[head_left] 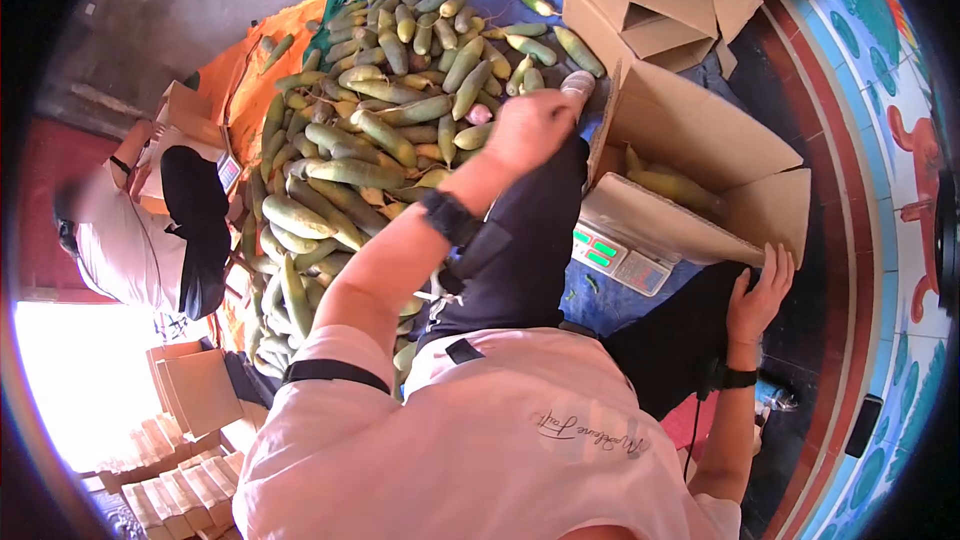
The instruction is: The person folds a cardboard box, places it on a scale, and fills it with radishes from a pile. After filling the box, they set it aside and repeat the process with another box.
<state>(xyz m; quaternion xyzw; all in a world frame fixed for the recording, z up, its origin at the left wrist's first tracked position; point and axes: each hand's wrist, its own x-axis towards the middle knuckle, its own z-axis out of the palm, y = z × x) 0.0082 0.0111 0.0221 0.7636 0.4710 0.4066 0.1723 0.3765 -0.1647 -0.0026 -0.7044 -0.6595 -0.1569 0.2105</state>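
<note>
My left hand [535, 130] is over the right edge of a large heap of green radishes [385, 130], near my foot [578, 86]. Its fingers are curled in, slightly blurred, and no radish shows in them. An open cardboard box [690, 125] stands in front of my right side, with a few green radishes [675, 187] inside. My right hand [765, 295] grips the near corner of this box, fingers over the rim and thumb apart from them. Below the box, a digital scale [640, 272] shows green lit digits.
Folded cardboard boxes [640, 0] are piled at the far right. Blue and orange sheets [265, 35] lie under the radishes. At left another person [135, 240] sits beside a box [190, 120]. Stacked cartons [185, 490] stand at lower left, and a painted tiled wall [880, 190] borders the right.
</note>
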